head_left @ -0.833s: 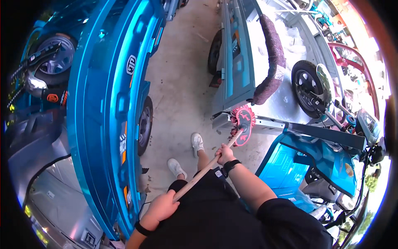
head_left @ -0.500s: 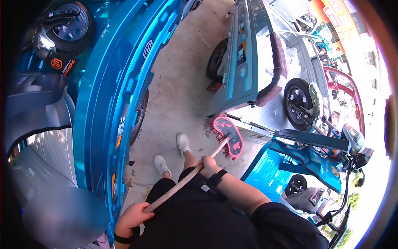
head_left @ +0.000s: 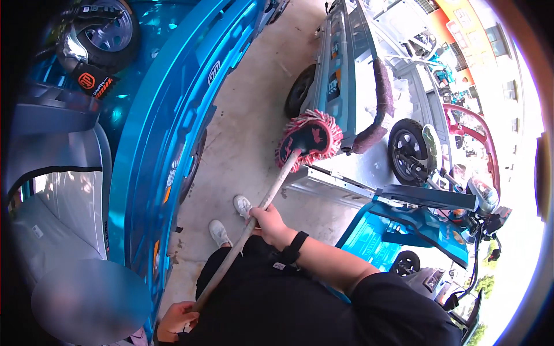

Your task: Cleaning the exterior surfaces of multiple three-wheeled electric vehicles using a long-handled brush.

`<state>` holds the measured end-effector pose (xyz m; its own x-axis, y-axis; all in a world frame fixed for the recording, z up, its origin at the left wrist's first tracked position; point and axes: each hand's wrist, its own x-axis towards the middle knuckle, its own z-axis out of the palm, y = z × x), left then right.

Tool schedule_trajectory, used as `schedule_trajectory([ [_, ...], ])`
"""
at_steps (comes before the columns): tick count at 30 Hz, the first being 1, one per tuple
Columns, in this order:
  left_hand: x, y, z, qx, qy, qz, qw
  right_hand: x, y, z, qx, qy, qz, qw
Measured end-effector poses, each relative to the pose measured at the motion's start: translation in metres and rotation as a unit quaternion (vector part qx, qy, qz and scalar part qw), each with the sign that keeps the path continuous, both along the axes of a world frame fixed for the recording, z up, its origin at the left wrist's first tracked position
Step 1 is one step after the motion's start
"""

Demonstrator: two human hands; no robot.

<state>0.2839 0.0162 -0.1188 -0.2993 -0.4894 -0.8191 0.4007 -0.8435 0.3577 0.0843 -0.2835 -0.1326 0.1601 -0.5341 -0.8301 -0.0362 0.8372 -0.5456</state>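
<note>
We hold a long wooden mop handle (head_left: 254,225) with both hands, and its red-and-white fringed mop head (head_left: 310,140) is raised off the concrete floor (head_left: 254,115), close by the lower side panel of the silver-blue cargo tricycle (head_left: 340,75) on our right. Whether the fringe touches that panel we cannot tell. As far as we can judge, the wiping work is under way rather than finished: the mop is up and aimed at the vehicles, and neither this panel nor the glossy blue vehicle (head_left: 167,115) on our left shows wet streaks or foam that would tell us how much is done.

Our right hand (head_left: 270,224), with a black band at the wrist, is wrapped tight around the handle about midway along, fingers curled closed on the wood. Our left hand (head_left: 176,319) sits low at the near end of the handle, its grip also closed around the wood, though partly hidden by our dark clothing. Our 2 white shoes (head_left: 231,219) stand on the floor between the vehicles.
</note>
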Motion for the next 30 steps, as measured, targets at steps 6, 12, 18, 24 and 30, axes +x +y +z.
schedule_trajectory([
  [6,-0.013,-0.046,0.022,-0.138,-0.193,-0.075,0.968,-0.016,-0.034,0.021,-0.042,0.005,-0.022,0.999],
  [12,-0.030,-0.092,0.018,-0.222,-0.313,-0.131,0.914,-0.039,-0.068,0.003,-0.017,0.032,-0.124,0.992],
  [18,-0.029,-0.124,0.011,-0.171,-0.289,-0.198,0.921,-0.050,-0.089,-0.030,0.021,-0.049,-0.207,0.977],
  [24,-0.040,-0.164,0.027,-0.139,-0.320,-0.223,0.910,-0.050,-0.119,-0.056,0.057,-0.092,-0.209,0.972],
  [30,-0.069,-0.209,0.037,-0.115,-0.378,-0.303,0.867,-0.061,-0.145,-0.111,0.188,-0.114,-0.252,0.942],
])
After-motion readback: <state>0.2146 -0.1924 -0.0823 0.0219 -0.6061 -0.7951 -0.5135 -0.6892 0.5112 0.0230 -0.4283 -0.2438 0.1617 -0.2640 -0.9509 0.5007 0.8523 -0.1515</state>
